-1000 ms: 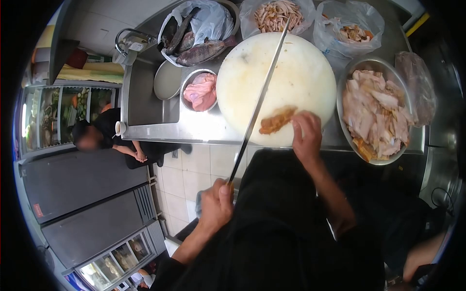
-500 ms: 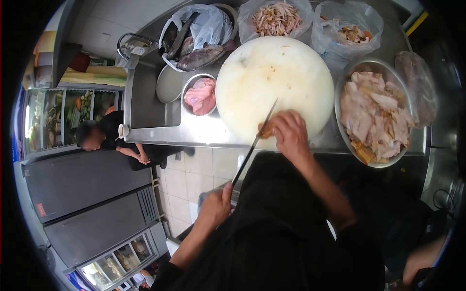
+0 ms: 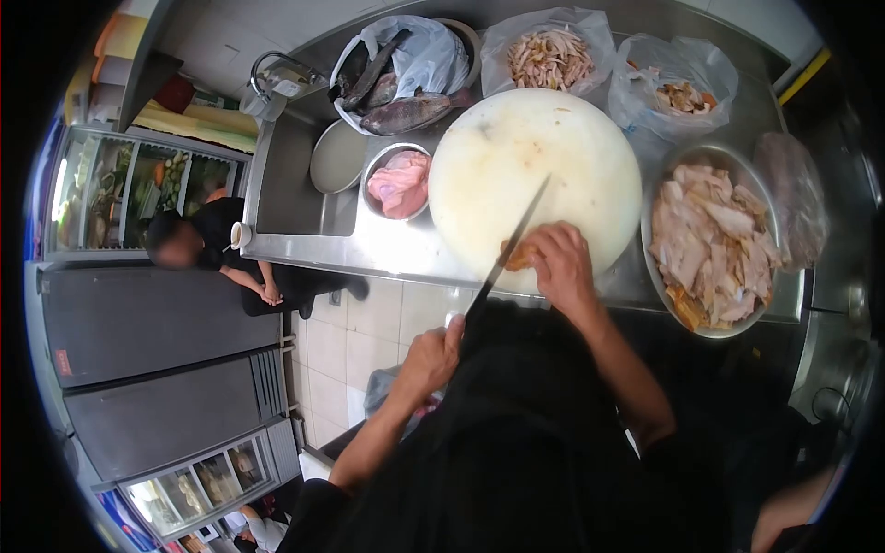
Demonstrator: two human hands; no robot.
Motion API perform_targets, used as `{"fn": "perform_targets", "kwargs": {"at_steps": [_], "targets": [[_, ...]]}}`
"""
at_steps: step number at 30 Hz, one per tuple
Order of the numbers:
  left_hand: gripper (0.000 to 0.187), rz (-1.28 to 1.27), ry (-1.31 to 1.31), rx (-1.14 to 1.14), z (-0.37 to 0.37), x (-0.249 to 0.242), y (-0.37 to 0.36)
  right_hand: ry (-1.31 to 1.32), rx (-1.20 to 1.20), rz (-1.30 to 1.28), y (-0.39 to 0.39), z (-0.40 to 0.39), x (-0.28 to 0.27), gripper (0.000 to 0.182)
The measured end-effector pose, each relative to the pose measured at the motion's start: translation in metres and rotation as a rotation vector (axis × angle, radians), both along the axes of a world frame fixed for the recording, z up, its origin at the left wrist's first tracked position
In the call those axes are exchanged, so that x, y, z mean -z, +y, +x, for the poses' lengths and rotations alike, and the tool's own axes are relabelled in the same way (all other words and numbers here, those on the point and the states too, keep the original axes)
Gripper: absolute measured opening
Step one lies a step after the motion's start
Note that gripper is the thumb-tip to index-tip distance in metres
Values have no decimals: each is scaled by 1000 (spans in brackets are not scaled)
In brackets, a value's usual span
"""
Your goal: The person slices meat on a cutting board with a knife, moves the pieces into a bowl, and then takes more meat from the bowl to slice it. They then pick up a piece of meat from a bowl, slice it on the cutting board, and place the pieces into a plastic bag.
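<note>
The right hand (image 3: 558, 263) presses the orange-brown meat piece (image 3: 516, 255) on the round white cutting board (image 3: 535, 175), while the left hand (image 3: 429, 359) grips the long steel knife (image 3: 509, 249), its blade touching the meat's left side.

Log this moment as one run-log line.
left hand: grips knife | right hand: pins meat piece | surface: round cutting board | right of board: bowl of sliced meat

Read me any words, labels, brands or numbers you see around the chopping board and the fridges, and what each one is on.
No text here can be read.
Red sticker on the dark fridge door: too small and blurred.
White tag by the tap at the sink: blurred, no legible print.
Knife, chopping board, bowls and bags: no visible lettering.
</note>
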State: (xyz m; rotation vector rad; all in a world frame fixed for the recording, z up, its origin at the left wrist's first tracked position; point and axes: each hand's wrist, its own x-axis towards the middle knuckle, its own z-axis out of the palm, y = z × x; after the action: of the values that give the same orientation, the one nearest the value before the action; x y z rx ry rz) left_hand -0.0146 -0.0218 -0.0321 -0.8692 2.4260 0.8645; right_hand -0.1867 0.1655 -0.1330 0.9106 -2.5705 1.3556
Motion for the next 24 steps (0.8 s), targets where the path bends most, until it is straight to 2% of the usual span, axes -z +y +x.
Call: {"fn": "perform_targets", "kwargs": {"at_steps": [5,8,11,14,18,19,24], "targets": [[86,-73,32,-57,5,2,-12,34,18,-19,-3,-1,6,22],[76,87,89,-171,10,-6,-14,40,40,-31,-6,-2,4,23],[79,190,58,-334,11,-15,-15,68,60,-14,-15,-6,-3,27],[82,172,53,-364,10,-17,-22,37,-110,31,-33,-17,-15,31],[81,188,1,-390,14,-11,-26,14,-441,13,-62,-37,3,15],[80,212,3,-406,15,-12,-26,51,-429,-8,-67,-39,6,8],[73,320,55,-551,22,-5,-20,17,-486,135,-74,-44,13,10]]}}
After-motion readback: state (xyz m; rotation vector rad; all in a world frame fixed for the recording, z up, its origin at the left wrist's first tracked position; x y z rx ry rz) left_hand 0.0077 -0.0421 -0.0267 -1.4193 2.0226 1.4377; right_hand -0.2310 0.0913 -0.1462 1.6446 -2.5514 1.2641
